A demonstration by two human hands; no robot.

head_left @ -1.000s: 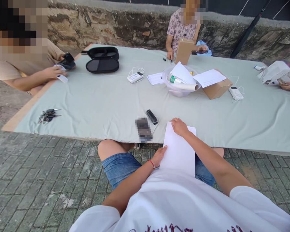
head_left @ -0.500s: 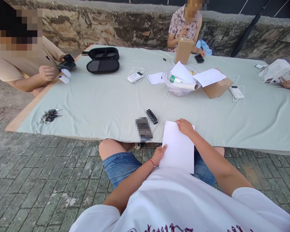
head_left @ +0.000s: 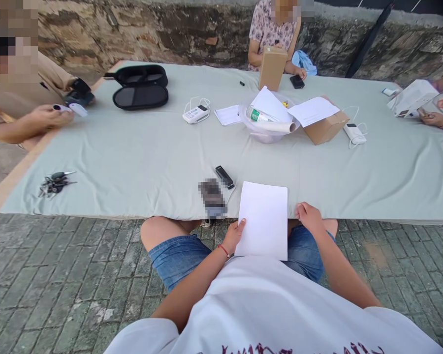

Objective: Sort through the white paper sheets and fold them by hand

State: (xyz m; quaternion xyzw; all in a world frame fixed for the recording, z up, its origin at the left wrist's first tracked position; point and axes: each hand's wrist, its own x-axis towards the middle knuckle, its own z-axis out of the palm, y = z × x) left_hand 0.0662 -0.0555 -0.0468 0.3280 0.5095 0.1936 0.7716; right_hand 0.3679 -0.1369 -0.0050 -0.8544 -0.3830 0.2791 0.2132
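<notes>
Blank white paper (head_left: 263,221) rests over the table's near edge and reaches back to my shirt. I cannot tell whether it is one sheet or a stack. My left hand (head_left: 233,237) holds its left side, thumb on top and the other fingers underneath. Off the paper's right edge, my right hand (head_left: 309,216) hovers over my right knee, its fingers curled in and nothing visible in them. Left of the paper lie a black stapler (head_left: 225,177) and a blurred dark flat object (head_left: 211,196).
On the cloth-covered table (head_left: 140,157) are keys (head_left: 55,184), an open black case (head_left: 140,93), a white cabled device (head_left: 196,114), a plastic bowl (head_left: 268,135) with papers and a bottle, and a cardboard box (head_left: 327,129). Other people sit at the left, far and right sides.
My right hand has let go of the paper's far right corner and moved right and nearer to me. My left hand keeps its hold. The person at left has lifted a white object.
</notes>
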